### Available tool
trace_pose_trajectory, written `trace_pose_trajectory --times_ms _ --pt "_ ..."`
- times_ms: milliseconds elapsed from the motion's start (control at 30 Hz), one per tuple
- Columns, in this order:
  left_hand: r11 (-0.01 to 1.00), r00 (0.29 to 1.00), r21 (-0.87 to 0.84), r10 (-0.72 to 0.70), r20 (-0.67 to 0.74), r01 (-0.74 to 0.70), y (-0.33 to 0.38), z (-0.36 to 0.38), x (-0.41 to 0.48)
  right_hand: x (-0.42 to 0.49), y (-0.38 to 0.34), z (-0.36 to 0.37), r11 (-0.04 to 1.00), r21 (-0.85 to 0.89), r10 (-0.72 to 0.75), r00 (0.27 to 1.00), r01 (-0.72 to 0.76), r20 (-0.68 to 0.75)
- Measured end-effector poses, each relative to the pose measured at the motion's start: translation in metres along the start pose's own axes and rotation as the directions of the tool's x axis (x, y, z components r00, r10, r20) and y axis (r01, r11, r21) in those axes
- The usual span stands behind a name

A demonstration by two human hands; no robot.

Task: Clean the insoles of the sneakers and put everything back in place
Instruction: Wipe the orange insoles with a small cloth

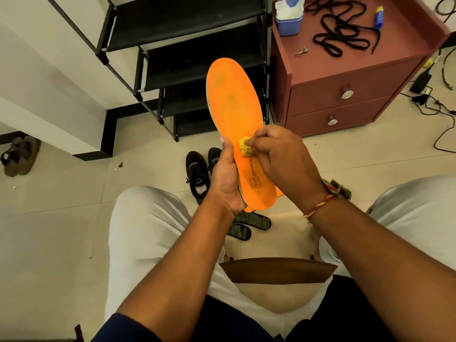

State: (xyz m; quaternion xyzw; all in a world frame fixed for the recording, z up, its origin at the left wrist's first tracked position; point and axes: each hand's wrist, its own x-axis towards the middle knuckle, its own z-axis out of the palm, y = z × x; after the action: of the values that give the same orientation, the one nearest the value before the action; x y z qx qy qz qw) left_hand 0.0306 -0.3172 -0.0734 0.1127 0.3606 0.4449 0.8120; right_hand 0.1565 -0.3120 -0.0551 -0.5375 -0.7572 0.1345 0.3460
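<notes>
I hold an orange insole (234, 104) upright in front of me, printed side toward me. My left hand (225, 178) grips its heel end from the left. My right hand (276, 156) pinches a small yellow cloth or sponge (244, 146) against the insole's middle. Two black sneakers (199, 174) stand on the tiled floor behind my hands. Below my hands lie two dark insoles (249, 225) on the floor, and an edge of another orange insole (249, 208) peeks out under the held one.
A black shoe rack (187, 38) stands ahead. To its right a reddish nightstand (345, 77) carries black laces (345, 30), a blue tub of wipes (288, 18), a small tube and keys. Cables trail at far right. Brown sandals (19, 156) lie far left.
</notes>
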Motion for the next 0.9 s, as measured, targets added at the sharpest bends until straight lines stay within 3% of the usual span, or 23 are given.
trace_pose_trajectory --times_ms 200,300,500,700,900 --pt "0.993 0.998 0.102 -0.056 -0.006 0.056 -0.006 0.006 0.000 0.005 0.006 -0.009 0.998 -0.011 0.067 0.996 -0.067 -0.052" --pt "0.995 0.999 0.095 -0.026 -0.031 0.029 -0.001 0.005 0.001 0.002 0.003 -0.006 0.997 0.011 0.070 0.997 -0.070 0.018" --pt "0.998 0.998 0.043 0.037 -0.054 -0.034 0.020 -0.011 0.006 -0.018 -0.028 0.000 0.986 0.165 -0.070 0.980 0.039 0.186" --pt "0.998 0.999 0.055 -0.017 -0.037 0.019 0.004 0.002 0.002 -0.011 -0.021 -0.002 1.000 0.012 -0.024 0.999 0.023 0.034" --pt "0.986 0.997 0.158 -0.041 -0.059 0.049 -0.007 0.007 -0.003 0.011 0.006 -0.016 0.995 -0.032 0.085 0.983 -0.091 -0.164"
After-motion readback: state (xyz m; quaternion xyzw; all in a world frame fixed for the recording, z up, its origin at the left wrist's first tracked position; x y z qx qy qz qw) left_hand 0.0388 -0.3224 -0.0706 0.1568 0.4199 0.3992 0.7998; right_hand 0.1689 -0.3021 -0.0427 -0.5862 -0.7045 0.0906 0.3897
